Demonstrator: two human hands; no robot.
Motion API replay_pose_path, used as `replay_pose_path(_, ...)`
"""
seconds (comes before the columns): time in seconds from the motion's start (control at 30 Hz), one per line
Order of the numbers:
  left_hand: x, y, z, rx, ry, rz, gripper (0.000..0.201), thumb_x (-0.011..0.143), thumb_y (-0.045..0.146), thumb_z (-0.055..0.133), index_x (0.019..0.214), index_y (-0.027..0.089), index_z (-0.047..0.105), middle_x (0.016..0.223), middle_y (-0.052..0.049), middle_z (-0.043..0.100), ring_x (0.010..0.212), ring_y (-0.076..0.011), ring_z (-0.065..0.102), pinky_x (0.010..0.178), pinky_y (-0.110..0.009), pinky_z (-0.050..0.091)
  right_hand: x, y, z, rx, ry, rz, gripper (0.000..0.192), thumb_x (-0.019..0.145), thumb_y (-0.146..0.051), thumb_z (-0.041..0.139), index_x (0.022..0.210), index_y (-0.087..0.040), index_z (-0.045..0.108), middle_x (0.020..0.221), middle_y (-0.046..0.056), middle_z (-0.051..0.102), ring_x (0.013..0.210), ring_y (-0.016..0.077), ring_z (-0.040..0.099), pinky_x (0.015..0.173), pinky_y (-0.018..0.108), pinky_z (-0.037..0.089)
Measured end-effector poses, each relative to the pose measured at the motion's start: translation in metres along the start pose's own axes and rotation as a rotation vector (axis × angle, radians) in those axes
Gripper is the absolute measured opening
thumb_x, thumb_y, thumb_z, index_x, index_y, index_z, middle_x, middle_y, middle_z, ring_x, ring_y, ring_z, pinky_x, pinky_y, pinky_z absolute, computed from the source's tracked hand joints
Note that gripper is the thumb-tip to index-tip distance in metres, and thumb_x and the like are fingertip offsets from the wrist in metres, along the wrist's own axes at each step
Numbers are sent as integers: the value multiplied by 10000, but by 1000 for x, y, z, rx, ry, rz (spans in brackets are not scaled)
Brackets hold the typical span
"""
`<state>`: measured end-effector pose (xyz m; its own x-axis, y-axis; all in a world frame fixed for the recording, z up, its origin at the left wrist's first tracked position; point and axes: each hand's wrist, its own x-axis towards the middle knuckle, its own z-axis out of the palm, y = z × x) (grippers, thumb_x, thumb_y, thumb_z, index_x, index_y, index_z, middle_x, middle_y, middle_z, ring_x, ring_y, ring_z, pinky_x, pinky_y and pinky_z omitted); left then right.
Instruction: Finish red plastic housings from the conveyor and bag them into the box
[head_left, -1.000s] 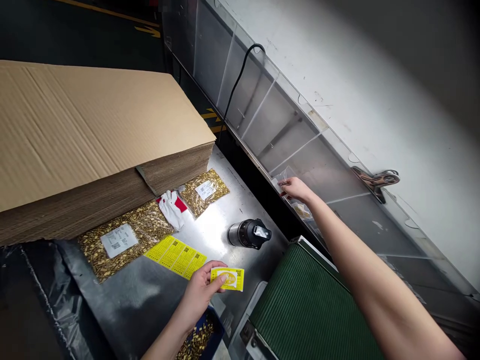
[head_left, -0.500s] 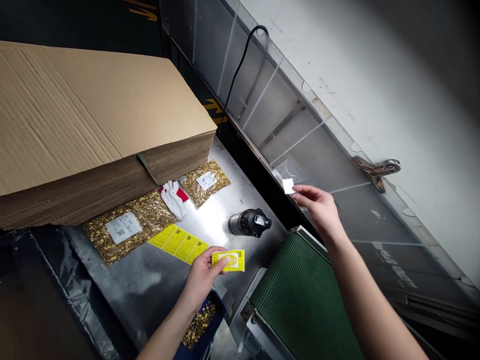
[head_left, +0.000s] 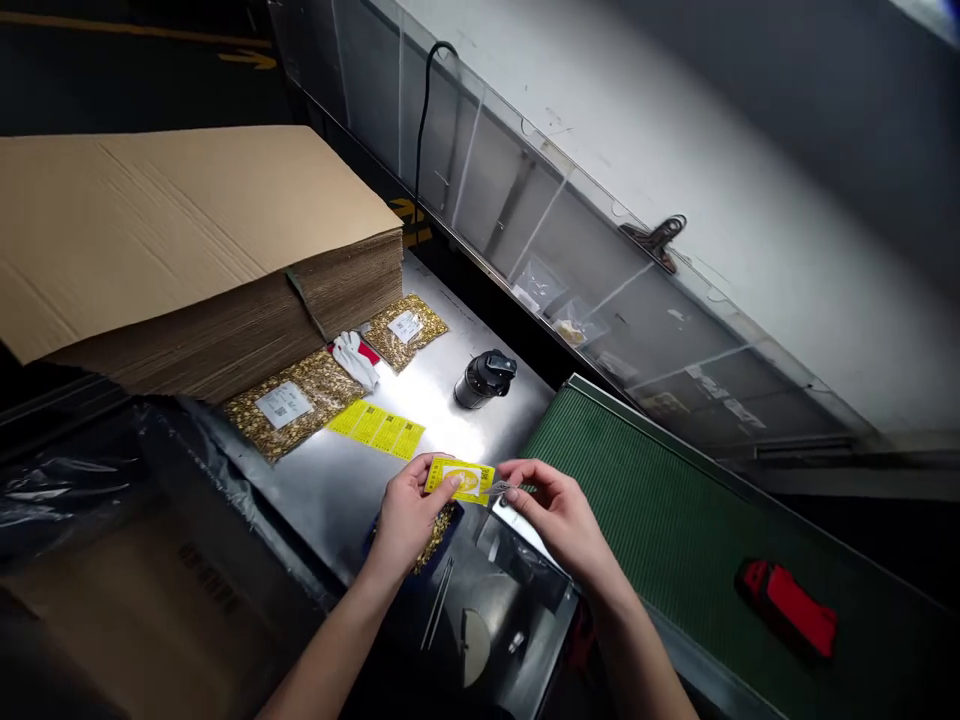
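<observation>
My left hand (head_left: 405, 515) pinches a small yellow label (head_left: 459, 479) by its left end, above the steel table (head_left: 330, 480). My right hand (head_left: 555, 515) is close beside it, fingertips at the label's right edge, gripping a small clear plastic bag (head_left: 517, 550) that hangs under the hand. Under my left hand sits a blue bin of small gold parts (head_left: 433, 535), mostly hidden by the hand.
A strip of yellow labels (head_left: 379, 430), two bags of gold parts (head_left: 289, 408) (head_left: 405, 330), a white-and-red glove (head_left: 356, 358) and a black bottle (head_left: 484, 378) lie on the table. A cardboard stack (head_left: 187, 250) fills the left. On the right, a green conveyor belt (head_left: 675, 500) carries a red object (head_left: 787, 610). A clear panel (head_left: 570, 250) with pockets runs behind.
My right hand came back from the clear panel's pocket with a clear bag and now meets the left hand at the yellow label. The view shifted down and right.
</observation>
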<state>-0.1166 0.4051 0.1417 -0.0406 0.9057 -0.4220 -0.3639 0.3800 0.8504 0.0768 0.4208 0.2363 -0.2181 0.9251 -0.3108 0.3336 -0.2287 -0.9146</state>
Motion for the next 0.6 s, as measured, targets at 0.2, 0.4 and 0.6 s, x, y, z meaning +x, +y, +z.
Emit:
replay_pose_path(0.2, -100, -24, 7, 38, -48, -18, 401, 711, 380, 870, 1001, 156, 708, 952, -63, 788, 851, -218, 732, 785, -308, 588, -57, 18, 3, -448, -185, -172, 146, 920, -211, 611, 971, -231, 746, 886, 7, 698, 801, 155, 622, 720, 269, 449)
replay_pose_path(0.4, -189, -54, 6, 11, 6, -44, 474, 730, 395, 869, 1099, 149, 704, 998, -76, 783, 869, -208, 724, 744, -279, 585, -121, 42, 34, -452, -219, -198, 253, 872, -170, 701, 1104, -269, 714, 965, -10, 724, 868, 162, 657, 782, 282, 464)
replay_pose_path(0.6, -243, -70, -12, 20, 38, -50, 430, 771, 402, 853, 1080, 149, 695, 1012, -87, 771, 886, -196, 720, 765, -266, 581, -174, 67, 68, -459, -184, -252, 210, 874, -206, 729, 1071, -278, 715, 1080, 12, 689, 977, 190, 644, 821, 304, 463)
